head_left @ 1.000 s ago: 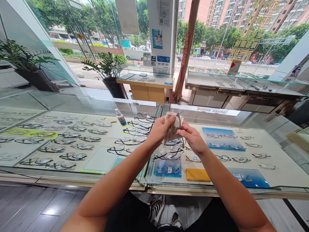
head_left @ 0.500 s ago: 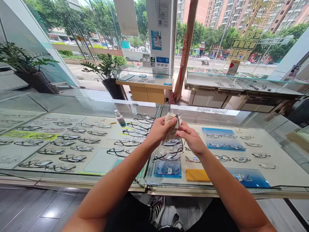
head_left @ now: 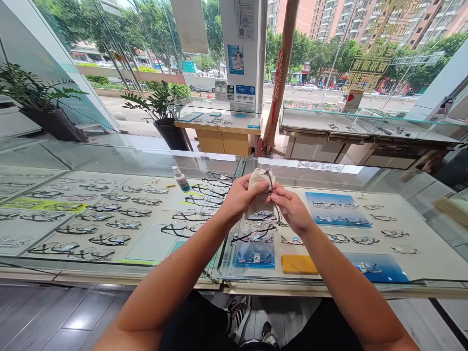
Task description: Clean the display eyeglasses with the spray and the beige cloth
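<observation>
Above a glass display counter (head_left: pixel 120 161), my left hand (head_left: pixel 239 197) pinches a pale cleaning cloth (head_left: pixel 256 187) around part of a thin-framed pair of glasses (head_left: pixel 271 184). My right hand (head_left: pixel 290 207) is closed on the frame of those glasses, just right of the cloth. The two hands almost touch. One lens is mostly hidden by the cloth. A small white spray bottle (head_left: pixel 181 179) with a blue label stands on the glass to the left of my hands.
Rows of glasses lie inside the case under the glass (head_left: pixel 106 214), with blue cards (head_left: pixel 338 209) and a yellow pad (head_left: pixel 300 264). More counters (head_left: pixel 219 129) and potted plants (head_left: pixel 164 112) stand behind, before large windows. My legs show below the counter edge.
The cloth and glasses have shifted slightly in my hands as the left fingers rub over the lens. Both hands stay in the same place above the counter.
</observation>
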Available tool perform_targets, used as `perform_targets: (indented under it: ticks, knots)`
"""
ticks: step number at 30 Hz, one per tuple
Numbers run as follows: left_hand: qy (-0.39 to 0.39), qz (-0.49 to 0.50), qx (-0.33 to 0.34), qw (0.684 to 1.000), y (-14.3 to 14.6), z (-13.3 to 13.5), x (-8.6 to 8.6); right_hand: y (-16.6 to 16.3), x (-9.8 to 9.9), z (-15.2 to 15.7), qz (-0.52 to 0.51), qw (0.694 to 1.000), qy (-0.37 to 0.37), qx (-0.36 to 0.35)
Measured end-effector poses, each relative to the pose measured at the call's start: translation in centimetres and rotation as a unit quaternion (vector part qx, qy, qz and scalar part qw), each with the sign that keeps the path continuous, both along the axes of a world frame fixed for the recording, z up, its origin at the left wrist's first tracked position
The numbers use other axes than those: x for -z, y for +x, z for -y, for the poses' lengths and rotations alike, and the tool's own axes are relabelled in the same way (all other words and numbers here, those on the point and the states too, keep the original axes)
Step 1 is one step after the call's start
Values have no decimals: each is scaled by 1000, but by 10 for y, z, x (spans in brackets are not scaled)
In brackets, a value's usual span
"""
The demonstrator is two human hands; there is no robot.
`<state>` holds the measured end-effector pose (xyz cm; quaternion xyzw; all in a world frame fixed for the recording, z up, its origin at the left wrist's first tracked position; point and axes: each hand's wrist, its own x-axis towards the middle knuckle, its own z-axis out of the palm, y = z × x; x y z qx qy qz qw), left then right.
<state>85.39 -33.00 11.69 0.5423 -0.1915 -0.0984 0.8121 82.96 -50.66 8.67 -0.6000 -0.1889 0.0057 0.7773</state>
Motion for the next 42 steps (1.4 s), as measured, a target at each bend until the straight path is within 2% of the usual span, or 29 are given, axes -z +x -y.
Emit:
perform_targets:
  ticks: [8, 19, 23, 33, 42]
  knots:
    - [40, 21, 4, 999, 1, -6, -1, -3, -4, -3, -38, 998, 43, 2]
    - [25, 14, 27, 999, 2, -5, 3, -3, -1, -1, -48, 997, 53, 0]
    - [24, 17, 32, 999, 0, -3, 3, -1, 2, -1, -32, 999, 31, 0]
    - [16, 37, -21, 999, -2, 6, 10, 6, 14, 2, 44, 998, -41, 4]
    - [-6, 16, -57, 998, -4, 12, 12, -3, 1, -3, 74, 994, -77, -1]
